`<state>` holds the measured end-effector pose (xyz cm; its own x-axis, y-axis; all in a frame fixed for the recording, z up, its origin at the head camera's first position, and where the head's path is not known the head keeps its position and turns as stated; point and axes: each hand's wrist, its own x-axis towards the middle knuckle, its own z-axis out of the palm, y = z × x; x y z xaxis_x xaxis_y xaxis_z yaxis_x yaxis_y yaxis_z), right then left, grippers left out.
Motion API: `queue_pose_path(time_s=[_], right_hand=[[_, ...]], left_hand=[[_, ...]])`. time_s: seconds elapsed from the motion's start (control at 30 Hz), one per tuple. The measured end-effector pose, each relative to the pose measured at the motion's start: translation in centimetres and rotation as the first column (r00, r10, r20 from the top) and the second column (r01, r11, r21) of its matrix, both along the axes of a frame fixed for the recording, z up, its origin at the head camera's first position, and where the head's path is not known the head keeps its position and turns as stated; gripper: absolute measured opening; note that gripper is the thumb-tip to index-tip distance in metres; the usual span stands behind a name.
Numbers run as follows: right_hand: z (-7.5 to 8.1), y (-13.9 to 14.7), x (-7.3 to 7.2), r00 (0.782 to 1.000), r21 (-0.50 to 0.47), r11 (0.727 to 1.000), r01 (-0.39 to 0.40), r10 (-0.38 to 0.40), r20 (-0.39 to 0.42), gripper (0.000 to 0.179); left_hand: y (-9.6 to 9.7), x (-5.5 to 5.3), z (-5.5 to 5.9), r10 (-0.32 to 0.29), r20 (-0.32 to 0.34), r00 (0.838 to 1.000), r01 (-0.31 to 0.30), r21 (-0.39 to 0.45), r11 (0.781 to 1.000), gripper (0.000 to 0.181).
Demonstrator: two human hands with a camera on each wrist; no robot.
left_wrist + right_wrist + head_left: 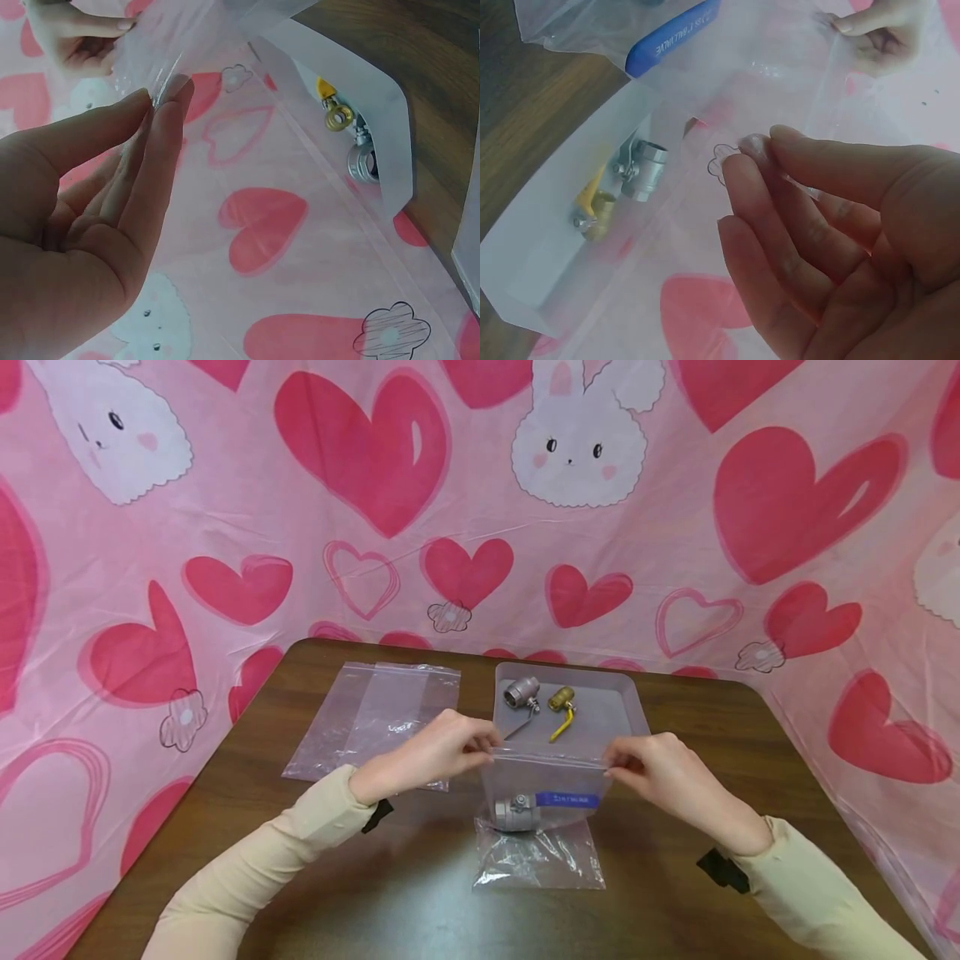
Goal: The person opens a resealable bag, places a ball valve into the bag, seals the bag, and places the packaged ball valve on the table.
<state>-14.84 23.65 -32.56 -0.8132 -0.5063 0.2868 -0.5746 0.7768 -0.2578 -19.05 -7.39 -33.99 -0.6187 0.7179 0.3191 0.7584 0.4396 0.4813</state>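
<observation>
By the two top corners of a clear zip bag (551, 864), my left hand (450, 747) and right hand (671, 772) pinch its zip edge, stretched between them. Inside lies a silver ball valve (516, 815) with a blue lever handle (673, 37) bearing printed letters. In the left wrist view, thumb and fingers of the left hand (90, 202) press the plastic together. The right wrist view shows the right hand (817, 232) gripping the opposite corner between thumb and fingertip. Whether the bag's bottom touches the table cannot be told.
Behind the bag stands a translucent plastic tray (637, 702), holding a silver valve (522, 693) and a brass valve (561, 698) with a yellow handle. Flat clear bags (330, 727) lie left on the wooden table (360, 877). A pink heart-print cloth (480, 502) hangs around the table.
</observation>
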Motion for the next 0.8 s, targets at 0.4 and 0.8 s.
queue_pose_path(time_s=[0.4,0.8], right_hand=[[-0.3,0.6,0.2,0.999,-0.155,0.987,-0.041,0.045,0.024,0.018],[0.9,1.2,0.9,0.998,-0.253,0.967,-0.029,0.043,0.049,0.019]], left_hand=[[-0.6,-0.2,-0.2,0.067,-0.088,0.994,-0.069,-0.018,0.997,0.004],[-0.9,0.4,1.1,0.087,-0.175,0.981,-0.087,0.004,0.996,0.005]])
